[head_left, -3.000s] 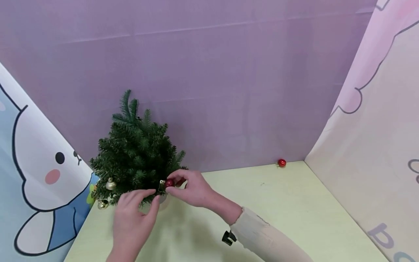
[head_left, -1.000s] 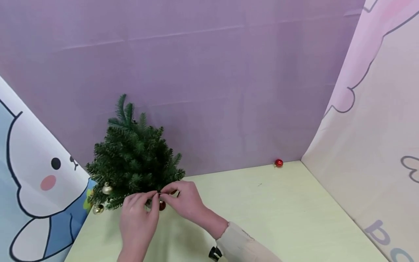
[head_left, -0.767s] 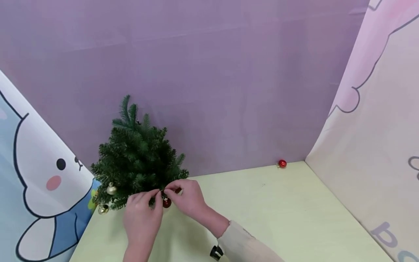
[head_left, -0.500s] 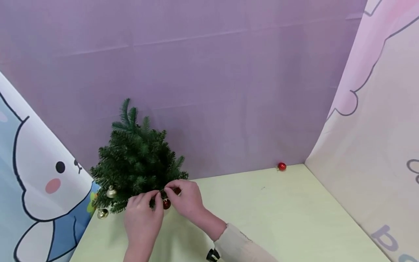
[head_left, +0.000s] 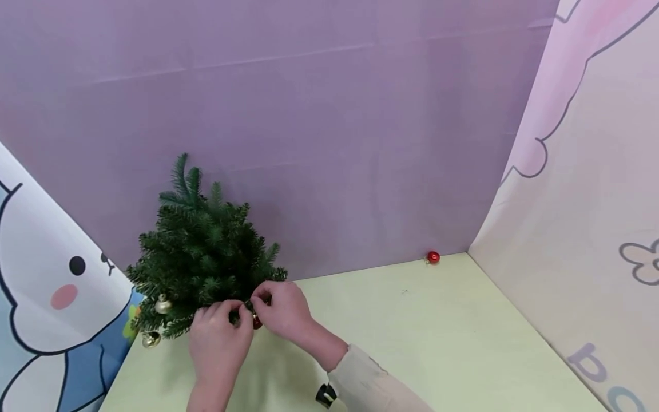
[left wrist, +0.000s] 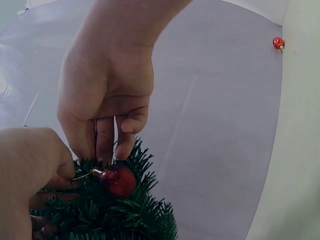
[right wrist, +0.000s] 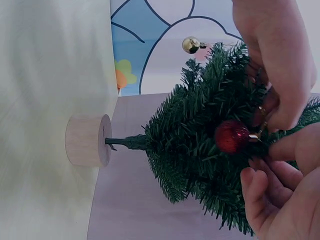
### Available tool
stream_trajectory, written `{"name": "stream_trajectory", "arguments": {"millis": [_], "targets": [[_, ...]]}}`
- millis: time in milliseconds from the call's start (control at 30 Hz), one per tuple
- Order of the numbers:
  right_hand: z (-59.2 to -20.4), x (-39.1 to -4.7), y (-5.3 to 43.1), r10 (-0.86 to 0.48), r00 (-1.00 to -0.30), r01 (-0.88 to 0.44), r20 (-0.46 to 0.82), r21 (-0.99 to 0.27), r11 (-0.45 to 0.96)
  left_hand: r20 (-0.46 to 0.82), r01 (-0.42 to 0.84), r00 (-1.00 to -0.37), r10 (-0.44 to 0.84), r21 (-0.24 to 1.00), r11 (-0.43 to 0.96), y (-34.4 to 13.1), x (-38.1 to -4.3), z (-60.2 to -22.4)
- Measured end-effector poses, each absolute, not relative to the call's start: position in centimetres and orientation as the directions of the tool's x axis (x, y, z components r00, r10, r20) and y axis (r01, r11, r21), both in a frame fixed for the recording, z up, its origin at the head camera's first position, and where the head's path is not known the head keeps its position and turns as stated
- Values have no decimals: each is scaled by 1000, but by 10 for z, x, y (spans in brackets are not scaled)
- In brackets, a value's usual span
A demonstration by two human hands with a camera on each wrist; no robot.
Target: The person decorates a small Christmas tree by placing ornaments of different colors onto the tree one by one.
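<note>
A small green Christmas tree (head_left: 206, 252) stands at the left of the table on a round wooden base (right wrist: 87, 140). At its lower front a red bauble (right wrist: 232, 136) hangs against the needles, its gold cap and string towards my fingers. My left hand (head_left: 218, 343) pinches the string (left wrist: 84, 176) beside the cap. From the other side my right hand (head_left: 285, 309) has thumb and fingertips bent in at the branch right by the cap; needles partly hide these fingertips. Two gold ornaments, a bell-shaped one (head_left: 163, 304) and a ball (head_left: 151, 339), hang at the tree's left.
Another red bauble (head_left: 433, 257) lies at the table's back edge, far right. A purple cloth backdrop (head_left: 329, 143) rises behind the pale table (head_left: 437, 343), with printed cartoon panels on both sides. A black clip (head_left: 325, 395) shows under my right cuff.
Three seconds ago my right hand held the red bauble itself, with my left thumb and fingers apart. Since then the bauble has dropped below my fingertips and both hands have come together at the branch.
</note>
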State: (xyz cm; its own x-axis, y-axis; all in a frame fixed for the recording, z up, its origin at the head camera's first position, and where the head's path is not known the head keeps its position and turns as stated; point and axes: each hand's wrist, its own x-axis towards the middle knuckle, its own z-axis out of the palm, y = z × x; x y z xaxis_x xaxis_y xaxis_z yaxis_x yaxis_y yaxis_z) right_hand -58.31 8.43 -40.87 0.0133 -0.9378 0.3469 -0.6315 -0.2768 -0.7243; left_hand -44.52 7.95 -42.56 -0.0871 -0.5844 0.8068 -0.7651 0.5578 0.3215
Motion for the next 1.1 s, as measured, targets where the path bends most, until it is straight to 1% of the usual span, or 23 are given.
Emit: {"name": "stream_trajectory", "arguments": {"millis": [167, 267, 433, 567, 700, 867, 1000, 1100], "targets": [[-409, -586, 86, -953, 59, -612, 296, -744, -268, 807, -758, -106, -581, 313, 573, 80, -442, -429], [-409, -589, 87, -951, 79, -594, 297, -752, -285, 805, -754, -111, -583, 314, 577, 81, -441, -431], [-411, -594, 89, -942, 122, -603, 312, -731, -320, 805, -753, -116, -582, 311, 580, 82, -441, -432], [-413, -600, 92, -939, 147, -606, 310, -723, -333, 818, -739, -103, -566, 318, 594, 84, -439, -434], [-414, -611, 96, -930, 172, -598, 326, -715, -362, 835, -709, -77, -544, 338, 619, 86, -434, -433], [-415, -638, 103, -920, 221, -579, 324, -715, -391, 838, -674, -27, -545, 388, 629, 95, -424, -415], [-419, -669, 107, -924, 235, -606, 300, -699, -381, 843, -644, 33, -538, 429, 634, 99, -410, -391], [-423, -693, 105, -928, 226, -641, 296, -672, -371, 834, -642, 99, -542, 470, 606, 95, -398, -370]]}}
